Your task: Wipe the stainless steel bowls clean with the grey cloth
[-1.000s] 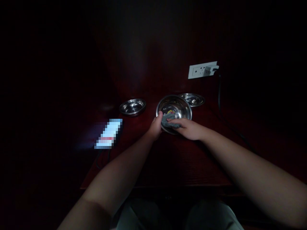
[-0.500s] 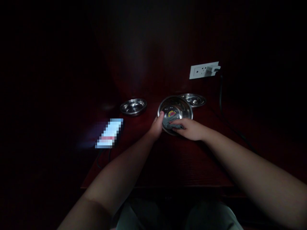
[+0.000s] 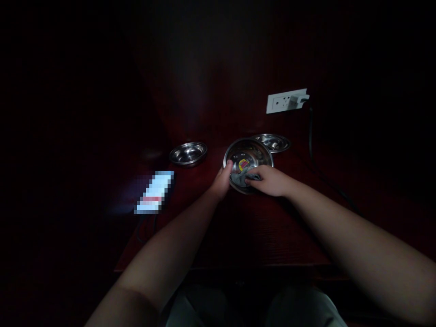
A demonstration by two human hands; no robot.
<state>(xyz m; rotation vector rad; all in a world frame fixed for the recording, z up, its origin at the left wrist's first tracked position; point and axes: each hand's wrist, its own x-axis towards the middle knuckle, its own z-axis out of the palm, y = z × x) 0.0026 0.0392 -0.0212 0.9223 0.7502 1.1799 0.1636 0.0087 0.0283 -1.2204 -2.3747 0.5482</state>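
Observation:
A shiny metal bowl [image 3: 254, 150] is tilted toward me above the dark red table, a yellow and red sticker [image 3: 243, 165] on its inside bottom. My left hand [image 3: 223, 180] grips its left rim, thumb inside; the other fingers are hidden behind the bowl. Bunched in my right hand [image 3: 267, 180] is a grey cloth [image 3: 241, 179], pressed against the lower inside of the bowl. Behind the bowl, to the right, lies a shallow metal dish or lid [image 3: 277, 143], partly covered by it. Another metal bowl [image 3: 189, 154] stands upright to the left.
On the left of the table [image 3: 218, 247] lies a lit phone [image 3: 155, 193], its screen blurred out, with a cable [image 3: 138, 231] near it. A white wall socket [image 3: 286, 101] holds a plug, and a dark cord [image 3: 310, 136] hangs down to the table's right side.
My right hand and the cloth have shifted slightly inside the bowl, uncovering more of the sticker. My left hand keeps its grip. The whole view has moved a little.

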